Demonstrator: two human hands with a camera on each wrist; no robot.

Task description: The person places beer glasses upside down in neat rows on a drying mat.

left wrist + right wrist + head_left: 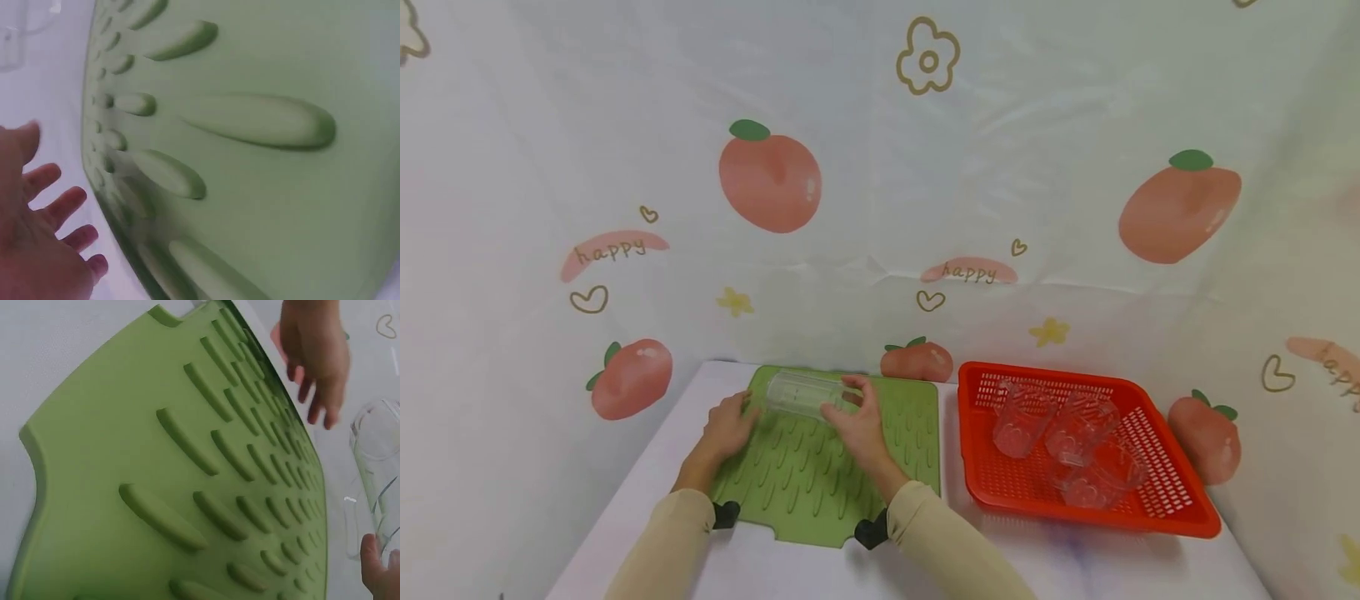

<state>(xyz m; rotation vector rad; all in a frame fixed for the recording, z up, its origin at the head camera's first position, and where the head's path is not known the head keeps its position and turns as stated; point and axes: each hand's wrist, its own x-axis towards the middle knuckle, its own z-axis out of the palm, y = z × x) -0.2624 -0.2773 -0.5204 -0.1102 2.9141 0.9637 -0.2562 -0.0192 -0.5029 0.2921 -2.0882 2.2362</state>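
A clear mug (801, 395) lies on its side in the air above the back of the green ridged mat (805, 467). At its right end my right hand (861, 425) grips it with thumb and fingers; in the right wrist view a thumb (370, 553) presses the mug (378, 459), and a handle shows along its side. My left hand (727, 427) is over the mat's left edge, close to the mug's other end but apart from it. In the left wrist view, this hand (47, 231) has its fingers spread and holds nothing.
To the right stands a red slotted basket (1093, 521) with several clear mugs (1024, 421) in it. The white table (647, 467) borders the mat. Behind hangs a pale curtain (850, 308) with printed fruit and hearts.
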